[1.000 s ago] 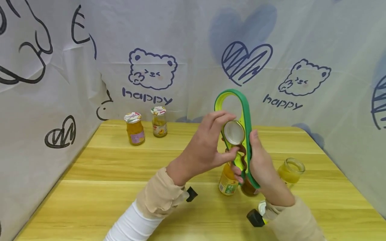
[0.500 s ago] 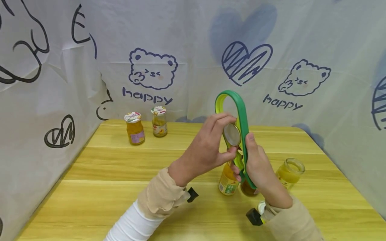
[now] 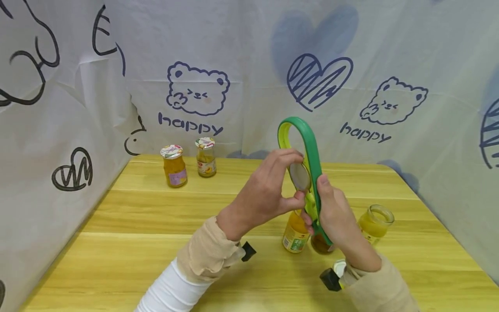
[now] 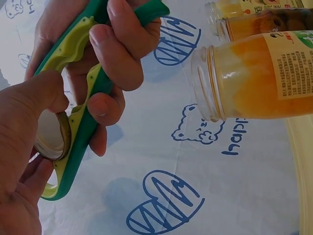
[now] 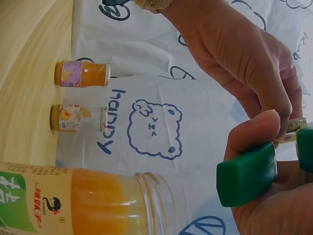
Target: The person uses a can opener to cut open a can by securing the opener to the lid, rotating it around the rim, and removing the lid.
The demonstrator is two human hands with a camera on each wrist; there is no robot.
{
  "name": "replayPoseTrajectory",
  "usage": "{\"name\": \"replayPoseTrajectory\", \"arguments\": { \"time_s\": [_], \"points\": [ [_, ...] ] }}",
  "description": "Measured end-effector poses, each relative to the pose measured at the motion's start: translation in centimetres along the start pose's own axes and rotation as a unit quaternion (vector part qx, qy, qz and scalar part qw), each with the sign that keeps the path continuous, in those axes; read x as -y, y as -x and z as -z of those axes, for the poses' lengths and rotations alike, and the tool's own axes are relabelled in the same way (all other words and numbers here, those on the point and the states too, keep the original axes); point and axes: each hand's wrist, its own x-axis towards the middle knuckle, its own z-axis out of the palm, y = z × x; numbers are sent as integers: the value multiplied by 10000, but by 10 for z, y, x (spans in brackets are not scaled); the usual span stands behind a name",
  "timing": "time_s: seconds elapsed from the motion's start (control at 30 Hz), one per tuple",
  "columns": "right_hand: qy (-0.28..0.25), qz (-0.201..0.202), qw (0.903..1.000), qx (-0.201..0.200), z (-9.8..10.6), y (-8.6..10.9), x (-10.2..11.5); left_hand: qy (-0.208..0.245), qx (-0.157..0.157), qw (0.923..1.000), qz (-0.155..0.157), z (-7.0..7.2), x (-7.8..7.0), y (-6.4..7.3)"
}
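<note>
My left hand (image 3: 259,193) pinches a round metal jar lid (image 3: 299,176) between thumb and fingers, its pale inside facing back toward me. The lid sits against the jaws of a green and yellow jar opener (image 3: 309,151). My right hand (image 3: 337,216) grips the opener's handles, its looped end pointing up. Below the hands stands an open jar of orange fruit (image 3: 295,236); its uncovered threaded mouth shows in the left wrist view. A darker jar (image 3: 322,245) beside it is partly hidden by the right hand.
An open jar of yellow contents (image 3: 376,222) stands at the right. Two lidded jars, one orange (image 3: 174,167) and one paler (image 3: 205,158), stand at the back left. A loose lid (image 3: 339,268) lies near the right wrist. Printed white cloth (image 3: 249,65) hangs behind the table.
The lid and opener have turned slightly, so the lid's inside shows at a narrower angle than a second ago. Both hands keep their hold; the jars have not moved.
</note>
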Motion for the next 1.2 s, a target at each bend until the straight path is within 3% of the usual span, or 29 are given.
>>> {"name": "replayPoseTrajectory", "arguments": {
  "time_s": [0.3, 0.5, 0.87, 1.07, 1.2],
  "points": [
    [328, 78, 9993, -171, 4, 2, 3, 95, -82, 9998, -151, 1, 1, 0],
    [439, -35, 9973, -589, 9, 2, 4, 245, 46, 9994, -226, 2, 2, -1],
    [-185, -199, 9937, -1086, 28, 4, 11, 561, 912, 9924, -602, -2, -1, 0],
    [-655, -5, 9906, -1201, 35, 5, 14, 714, 1881, 9754, -902, -7, -7, 3],
    [-664, 64, 9903, -1219, 40, 6, 16, 678, 2278, 9644, -1162, -13, -13, 5]
  ]
}}
